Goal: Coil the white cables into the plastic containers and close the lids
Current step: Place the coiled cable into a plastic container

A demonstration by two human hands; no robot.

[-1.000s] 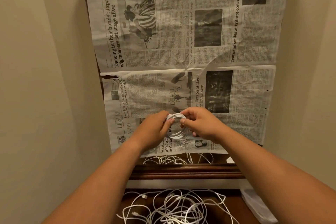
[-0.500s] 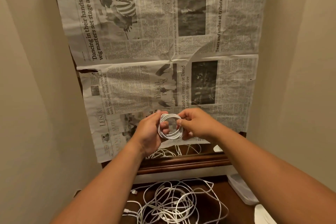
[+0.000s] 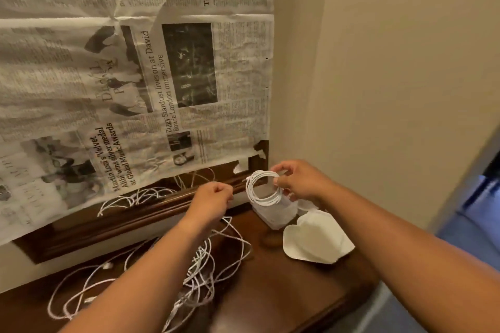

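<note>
My right hand (image 3: pixel 297 182) pinches a coiled white cable (image 3: pixel 261 189) and holds it upright just above a clear plastic container (image 3: pixel 276 215) at the back right of the wooden table (image 3: pixel 284 289). Apart from the coil, to its left, my left hand (image 3: pixel 212 197) has its fingers curled and holds nothing that I can see. A white heart-shaped lid (image 3: pixel 316 240) lies on the table right of the container. A tangle of loose white cables (image 3: pixel 194 270) sprawls over the table's left half.
Newspaper sheets (image 3: pixel 130 76) cover a dark-framed mirror (image 3: pixel 113 222) behind the table; its bare lower strip reflects cables. A beige wall (image 3: pixel 392 62) closes the right side, with a doorway at far right. The table's right edge lies near my right forearm.
The view has swung right and down. My left hand has let go of the coil, and my right hand has carried it right, over the container.
</note>
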